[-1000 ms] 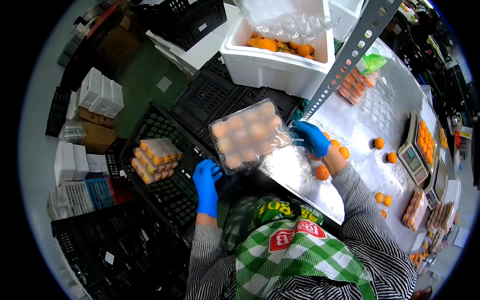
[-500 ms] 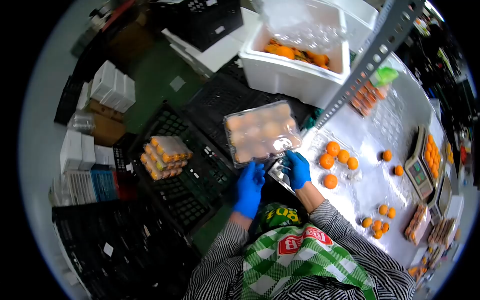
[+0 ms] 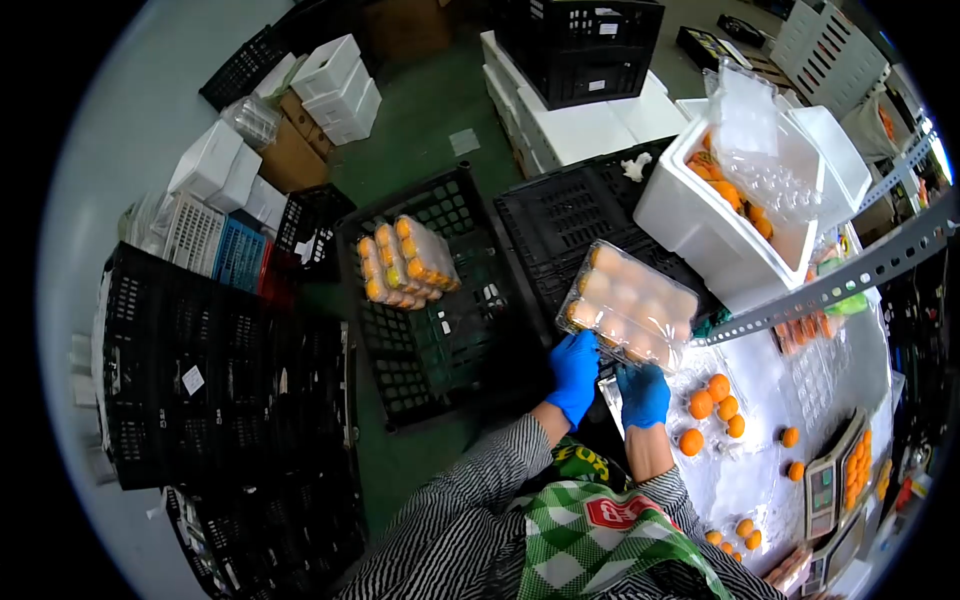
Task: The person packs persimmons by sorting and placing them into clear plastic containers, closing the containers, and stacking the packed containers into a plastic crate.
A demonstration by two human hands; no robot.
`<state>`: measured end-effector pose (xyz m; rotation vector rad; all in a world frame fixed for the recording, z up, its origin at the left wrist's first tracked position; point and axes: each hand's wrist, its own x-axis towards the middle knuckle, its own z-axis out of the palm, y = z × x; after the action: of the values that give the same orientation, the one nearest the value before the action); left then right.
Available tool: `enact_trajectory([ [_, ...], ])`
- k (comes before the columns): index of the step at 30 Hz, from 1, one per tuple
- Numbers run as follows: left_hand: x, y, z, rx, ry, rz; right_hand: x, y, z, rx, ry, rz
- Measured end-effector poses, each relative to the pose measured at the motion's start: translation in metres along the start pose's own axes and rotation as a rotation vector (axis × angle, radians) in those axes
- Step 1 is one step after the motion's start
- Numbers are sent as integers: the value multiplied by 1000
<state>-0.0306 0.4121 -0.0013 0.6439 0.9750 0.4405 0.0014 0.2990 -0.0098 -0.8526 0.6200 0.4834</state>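
Note:
A clear plastic pack of round orange fruit point(image 3: 632, 305) rests on a stack of black crates, right of the open black crate point(image 3: 400, 395). My left hand point(image 3: 574, 375), in a blue glove, is at the pack's near left edge, fingers bent against it. At its near right edge is my right hand point(image 3: 643, 393), also blue-gloved, its fingertips partly hidden by the pack. Several similar packs point(image 3: 405, 262) lie stacked in the far left part of the open crate.
A white foam box point(image 3: 700, 235) of oranges stands beyond the pack. A perforated metal post point(image 3: 830, 290) crosses at the right. Loose oranges point(image 3: 691, 442) and scales point(image 3: 822, 495) are on the metal table. Black crates point(image 3: 200, 390) stand at left.
The view has swung left. My right hand has come from the pack's right side to its near edge. My left hand has moved up to the pack beside it.

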Motion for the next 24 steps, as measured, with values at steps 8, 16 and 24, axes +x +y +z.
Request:
enact_trajectory([
  [8, -23, 47, -37, 172, -254, -313, -6, 10, -10, -1, -171, -304],
  [16, 27, 138, -113, -17, -726, -328, -46, 11, 36, -156, -346, -179],
  [24, -5, 223, -165, 119, -180, 64, -57, 61, 119, -547, -650, 121],
])
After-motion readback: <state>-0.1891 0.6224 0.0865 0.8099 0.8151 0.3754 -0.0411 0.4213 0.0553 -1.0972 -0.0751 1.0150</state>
